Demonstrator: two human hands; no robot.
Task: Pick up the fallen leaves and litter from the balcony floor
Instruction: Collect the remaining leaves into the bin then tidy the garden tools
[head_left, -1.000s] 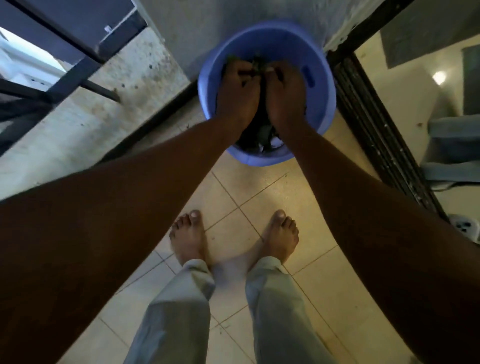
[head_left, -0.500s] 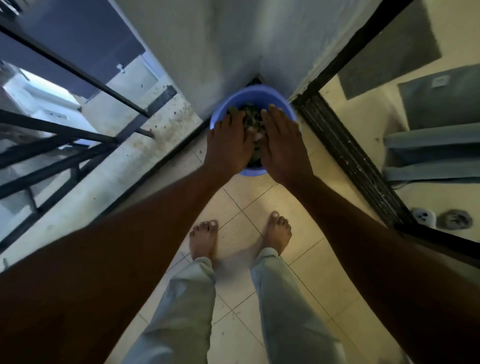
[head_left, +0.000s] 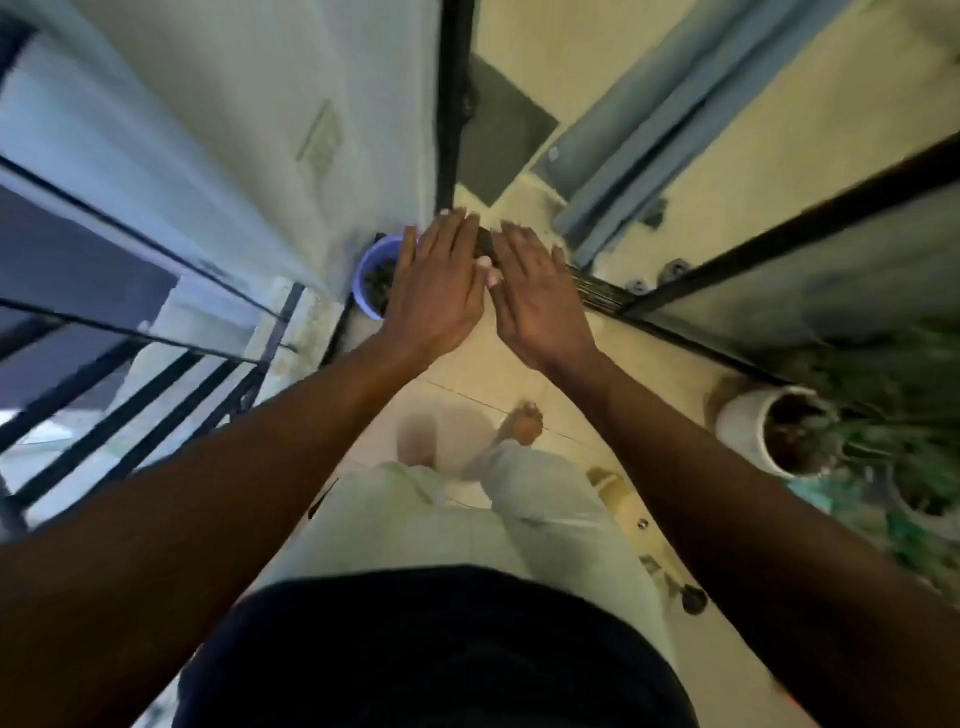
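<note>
Left hand and right hand are now raised clear of the bucket, both spread flat and empty, likely after releasing a load. Leaves lie inside the bucket, on the floor by the wall.

Both bare arms reach forward from the bottom corners and converge around mid-frame. The left grip and right grip sit side by side, backs facing up, fingers straight and slightly spread, holding nothing. The thumbs look nearly touching, but it's kinda blurry so I can't say for sure.
</note>
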